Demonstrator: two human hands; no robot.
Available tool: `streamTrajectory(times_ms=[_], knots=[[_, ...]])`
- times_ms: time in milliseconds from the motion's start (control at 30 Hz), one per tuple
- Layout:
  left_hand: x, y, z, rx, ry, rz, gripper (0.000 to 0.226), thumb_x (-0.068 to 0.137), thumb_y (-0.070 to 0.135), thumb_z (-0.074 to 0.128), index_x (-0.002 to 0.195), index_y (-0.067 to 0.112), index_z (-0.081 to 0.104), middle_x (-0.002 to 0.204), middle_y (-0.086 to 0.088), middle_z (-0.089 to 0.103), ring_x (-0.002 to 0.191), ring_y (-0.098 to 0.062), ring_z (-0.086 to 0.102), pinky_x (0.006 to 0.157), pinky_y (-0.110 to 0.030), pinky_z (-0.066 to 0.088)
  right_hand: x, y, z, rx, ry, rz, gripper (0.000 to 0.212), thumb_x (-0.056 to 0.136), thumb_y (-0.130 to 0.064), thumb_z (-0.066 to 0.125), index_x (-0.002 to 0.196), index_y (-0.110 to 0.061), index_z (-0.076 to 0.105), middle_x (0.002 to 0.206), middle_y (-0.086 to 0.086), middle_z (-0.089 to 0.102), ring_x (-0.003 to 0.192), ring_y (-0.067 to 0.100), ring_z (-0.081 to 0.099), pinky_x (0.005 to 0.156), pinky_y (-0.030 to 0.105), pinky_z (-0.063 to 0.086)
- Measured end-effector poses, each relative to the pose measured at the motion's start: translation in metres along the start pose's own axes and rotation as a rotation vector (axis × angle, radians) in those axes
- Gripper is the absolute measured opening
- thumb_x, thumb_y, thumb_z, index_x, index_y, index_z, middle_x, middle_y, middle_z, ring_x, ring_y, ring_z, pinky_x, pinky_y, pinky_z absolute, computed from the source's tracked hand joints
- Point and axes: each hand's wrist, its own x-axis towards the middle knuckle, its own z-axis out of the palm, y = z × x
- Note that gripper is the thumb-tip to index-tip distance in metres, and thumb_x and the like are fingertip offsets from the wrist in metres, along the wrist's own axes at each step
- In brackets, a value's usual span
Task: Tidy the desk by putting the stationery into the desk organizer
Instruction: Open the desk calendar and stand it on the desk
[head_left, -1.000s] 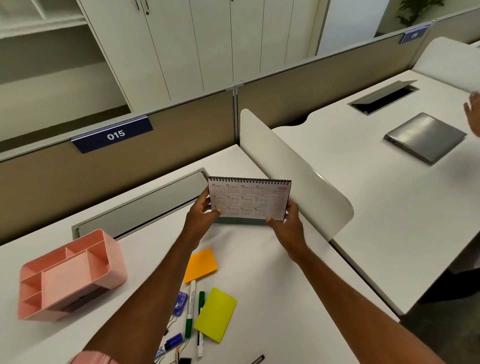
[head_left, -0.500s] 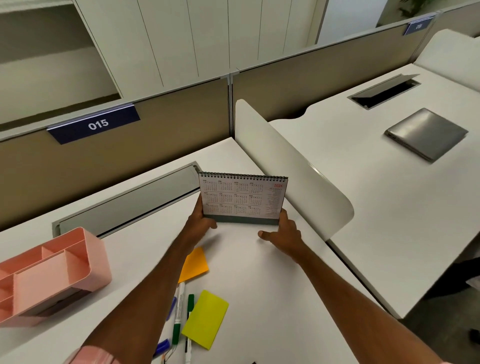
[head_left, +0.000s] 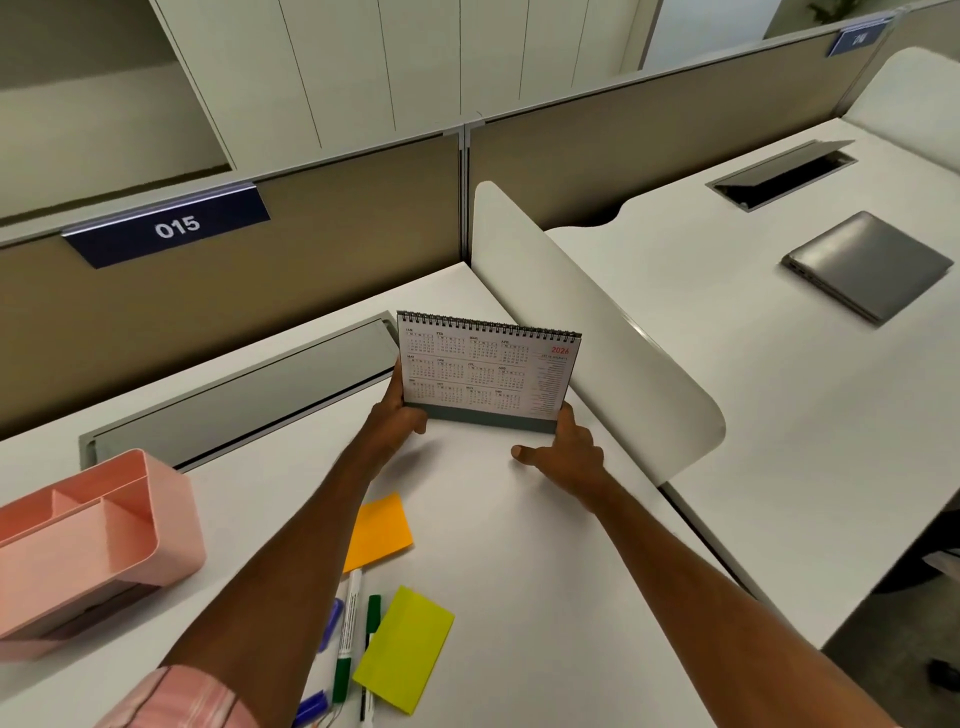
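Observation:
A spiral-bound desk calendar (head_left: 485, 371) stands upright on the white desk (head_left: 519, 571) near its far right corner. My left hand (head_left: 397, 415) grips its lower left edge. My right hand (head_left: 563, 452) holds its lower right corner, thumb stretched out on the desk. The pink desk organizer (head_left: 88, 535) sits at the left edge, its compartments showing nothing inside. Near the front lie an orange sticky pad (head_left: 382, 530), a yellow-green sticky pad (head_left: 405, 644), a white marker with a green cap (head_left: 347, 634), a second green-capped pen (head_left: 370, 639) and blue items (head_left: 311, 704) partly hidden by my left arm.
A curved white divider panel (head_left: 587, 332) rises just right of the calendar. A grey cable tray lid (head_left: 244, 400) runs along the desk's back. The neighbouring desk holds a closed grey laptop (head_left: 865, 262). A tan partition (head_left: 208, 312) with a "015" sign stands behind.
The calendar has come down from the air and now stands with its base on the desk. Both hands slid lower on it; my right thumb has come off.

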Motion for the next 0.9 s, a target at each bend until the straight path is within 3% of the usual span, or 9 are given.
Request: streamTrajectory(times_ms=[567, 733, 800, 900], knots=[[0.037, -0.001, -0.006, 0.009, 0.012, -0.01, 0.113, 0.062, 0.007, 0.059, 0.155, 0.056, 0.018, 0.138, 0.002, 0.056, 0.13, -0.026, 0.05, 0.109, -0.055, 0.049, 0.025, 0.004, 0.014, 0.035, 0.064, -0.044, 0.092, 0.078, -0.055, 0.081, 0.15, -0.033, 0.029, 0.147, -0.004, 0.054, 0.134, 0.03, 0.049, 0.115, 0.051, 0.033], [0.019, -0.009, 0.002, -0.18, 0.154, -0.041, 0.1, 0.084, -0.009, 0.05, 0.164, 0.04, 0.015, 0.146, 0.011, 0.057, 0.136, -0.021, 0.05, 0.11, -0.043, 0.042, 0.023, 0.005, 0.011, 0.128, 0.038, -0.034, 0.09, 0.077, -0.055, 0.081, 0.15, -0.037, 0.032, 0.146, -0.006, 0.055, 0.135, 0.029, 0.048, 0.117, 0.05, 0.03], [0.012, -0.013, 0.007, -0.256, 0.212, -0.046, 0.099, 0.083, -0.012, 0.049, 0.164, 0.038, 0.019, 0.151, 0.013, 0.054, 0.141, -0.016, 0.048, 0.103, -0.035, 0.041, 0.022, 0.004, 0.01, 0.148, 0.032, -0.035, 0.09, 0.077, -0.056, 0.082, 0.15, -0.038, 0.032, 0.147, -0.006, 0.054, 0.136, 0.03, 0.047, 0.119, 0.05, 0.028], [0.004, -0.016, 0.01, -0.307, 0.217, -0.051, 0.101, 0.082, -0.011, 0.05, 0.162, 0.042, 0.022, 0.158, 0.012, 0.047, 0.143, -0.011, 0.043, 0.104, -0.034, 0.036, 0.022, 0.005, 0.01, 0.192, 0.012, -0.02, 0.094, 0.073, -0.06, 0.082, 0.15, -0.041, 0.031, 0.146, -0.008, 0.054, 0.136, 0.029, 0.046, 0.12, 0.052, 0.028]])
